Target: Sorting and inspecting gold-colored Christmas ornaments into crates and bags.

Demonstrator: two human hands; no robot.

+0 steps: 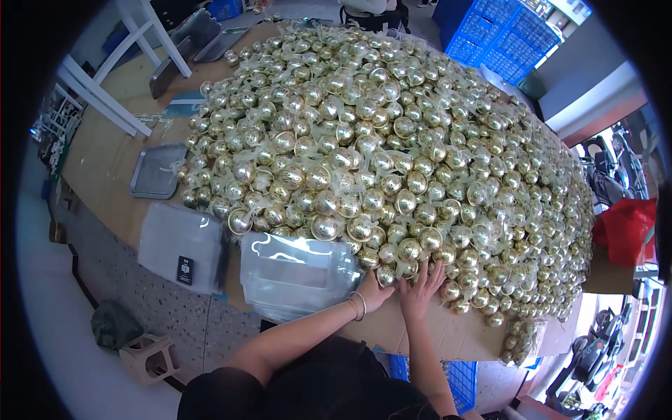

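A huge heap of shiny gold balls [336,154], with pale translucent strips or wrapping among them, covers the table. My left hand [374,292], with a bracelet at the wrist, is at the heap's near edge, its fingers curved around a gold ball [385,276]. Some of those fingertips are hidden. Just to its right, my right hand [418,290] lies with fingers stretched out and apart against the nearest balls. Beside my left hand is a stack of clear plastic bags [294,280].
More clear plastic [171,241] with a black card lies at the left edge. A metal tray [158,171] and white stool legs [112,105] stand farther left. A filled clear bag [525,341] is at the near right corner. Blue crates [500,38] rise at the back.
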